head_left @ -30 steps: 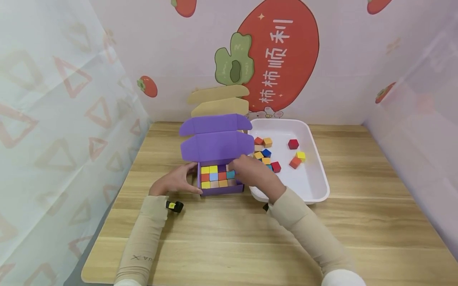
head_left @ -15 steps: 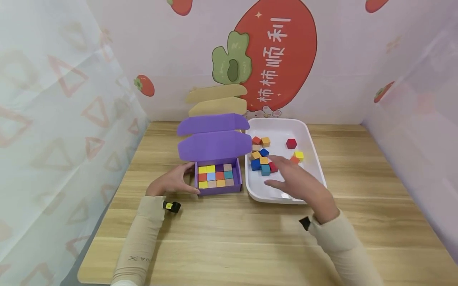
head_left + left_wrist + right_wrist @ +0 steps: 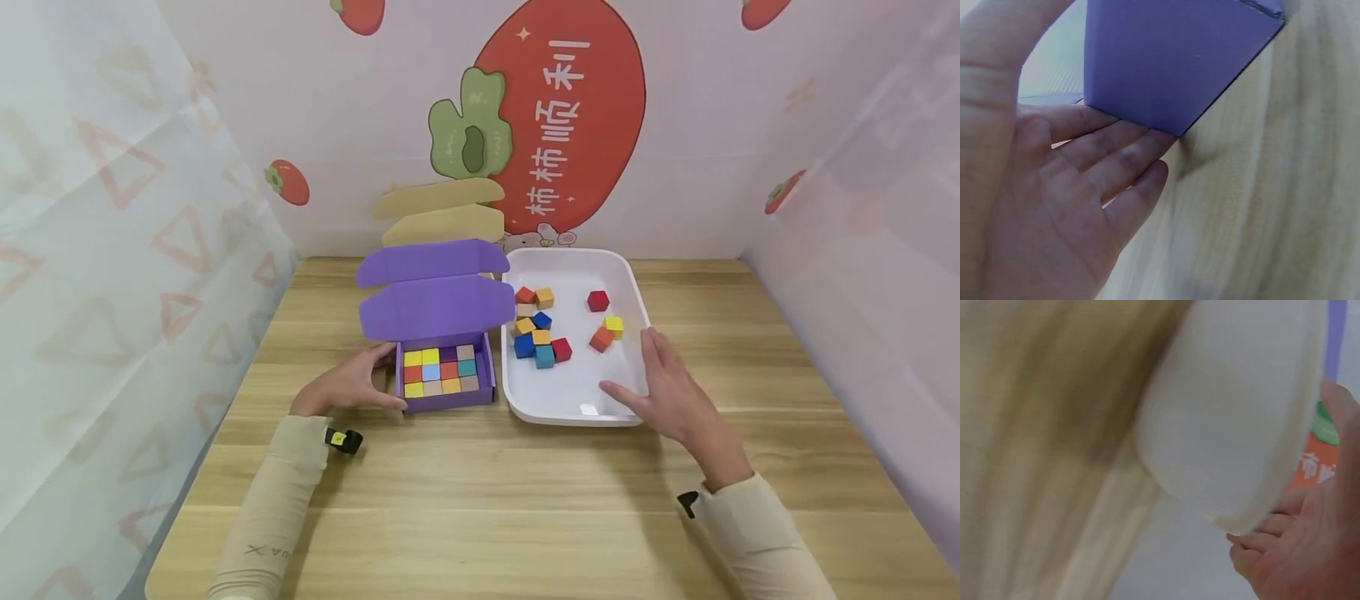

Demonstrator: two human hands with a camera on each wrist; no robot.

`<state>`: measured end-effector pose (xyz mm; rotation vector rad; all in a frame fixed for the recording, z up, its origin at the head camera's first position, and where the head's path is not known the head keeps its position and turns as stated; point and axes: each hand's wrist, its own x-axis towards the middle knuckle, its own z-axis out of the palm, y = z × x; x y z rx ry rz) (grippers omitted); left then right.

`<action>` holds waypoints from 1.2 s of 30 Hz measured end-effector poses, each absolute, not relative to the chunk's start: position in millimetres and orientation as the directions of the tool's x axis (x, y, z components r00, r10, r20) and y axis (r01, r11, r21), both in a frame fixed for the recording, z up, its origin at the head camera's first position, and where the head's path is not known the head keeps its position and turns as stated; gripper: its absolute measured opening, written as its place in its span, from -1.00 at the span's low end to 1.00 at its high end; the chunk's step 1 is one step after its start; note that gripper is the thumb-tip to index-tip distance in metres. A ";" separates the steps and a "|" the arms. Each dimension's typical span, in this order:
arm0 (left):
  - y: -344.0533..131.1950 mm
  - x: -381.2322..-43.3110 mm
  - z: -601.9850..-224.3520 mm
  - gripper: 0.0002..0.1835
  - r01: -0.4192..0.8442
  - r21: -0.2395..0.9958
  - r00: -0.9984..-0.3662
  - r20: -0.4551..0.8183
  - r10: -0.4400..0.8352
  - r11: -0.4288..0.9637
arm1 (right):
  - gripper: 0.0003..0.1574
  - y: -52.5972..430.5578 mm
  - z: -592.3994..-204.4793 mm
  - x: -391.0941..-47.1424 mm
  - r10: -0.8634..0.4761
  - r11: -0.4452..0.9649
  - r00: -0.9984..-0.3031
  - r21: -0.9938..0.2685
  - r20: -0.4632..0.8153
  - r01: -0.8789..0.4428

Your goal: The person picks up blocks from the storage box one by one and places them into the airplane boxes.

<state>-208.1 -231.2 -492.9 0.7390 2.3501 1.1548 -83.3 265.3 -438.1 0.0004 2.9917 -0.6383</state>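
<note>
In the head view a purple cardboard box (image 3: 452,403) stands with its lid raised. Wooden cubes in mixed colours lie in rows inside it, and a gap shows in the back row. My left hand (image 3: 341,385) holds the box by its left end, thumb at the front corner and fingers at the back. The left wrist view shows those fingers (image 3: 1107,150) along the purple wall. My right hand (image 3: 678,400) is at the right rim of a white plastic tray (image 3: 573,404), thumb over the inside, fingers fairly straight by the rim, holding no cube.
Several loose cubes (image 3: 542,337) cluster at the tray's left side. A red cube (image 3: 597,301), a yellow cube (image 3: 613,327) and an orange-red cube (image 3: 602,339) lie further right. Behind the purple lid rises a tan cardboard lid (image 3: 446,225), close to the printed back wall.
My right hand has left the purple box, where it was over the back right cubes, and has moved right across the tray to its right rim. The left hand stays at the box.
</note>
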 end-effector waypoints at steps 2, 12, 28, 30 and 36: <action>-231.1 -207.3 -492.5 0.29 0.283 0.810 -0.769 -0.128 0.626 0.514 | 0.56 267.8 -448.0 -85.1 -0.018 0.905 -0.996 -0.425 -0.084 0.020; -245.8 -192.8 -493.9 0.38 0.228 0.788 -0.813 -0.169 0.557 0.572 | 0.57 269.7 -468.3 -86.0 -0.023 0.888 -0.996 -0.459 -0.087 0.019; -327.7 -181.2 -483.0 0.29 0.227 0.734 -0.880 -0.127 0.458 0.641 | 0.48 268.1 -471.2 -87.5 -0.037 0.921 -0.999 -0.389 -0.031 -0.022; -338.9 -180.5 -481.8 0.29 0.195 0.743 -0.892 -0.136 0.430 0.641 | 0.48 268.1 -470.5 -87.6 -0.039 0.921 -0.999 -0.389 -0.034 -0.023; -364.3 -189.7 -481.7 0.21 0.166 0.761 -0.912 -0.124 0.392 0.627 | 0.49 268.4 -469.5 -85.6 -0.043 0.923 -0.998 -0.385 -0.045 -0.022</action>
